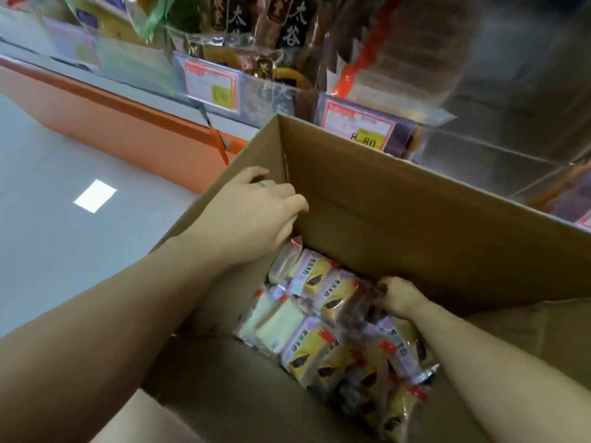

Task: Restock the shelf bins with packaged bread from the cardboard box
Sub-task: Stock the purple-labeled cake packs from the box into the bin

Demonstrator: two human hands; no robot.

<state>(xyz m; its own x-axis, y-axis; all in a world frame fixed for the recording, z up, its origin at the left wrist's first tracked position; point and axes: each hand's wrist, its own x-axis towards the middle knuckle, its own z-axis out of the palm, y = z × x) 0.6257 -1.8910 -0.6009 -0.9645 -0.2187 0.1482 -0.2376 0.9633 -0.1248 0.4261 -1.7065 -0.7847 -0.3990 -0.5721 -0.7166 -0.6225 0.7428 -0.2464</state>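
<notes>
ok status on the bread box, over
Left grip holds cardboard box wall. Right grip pinches a bread packet inside. Nothing in the way.

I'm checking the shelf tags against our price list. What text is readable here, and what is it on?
"8.80": yellow patch of the red-bordered price label behind the brown cardboard box.
"太谷": dark brown packets on the shelf.
Blurred, only "80" legible: the left red-bordered price label.
Too blurred: print on the purple-and-yellow bread packets in the box.
</notes>
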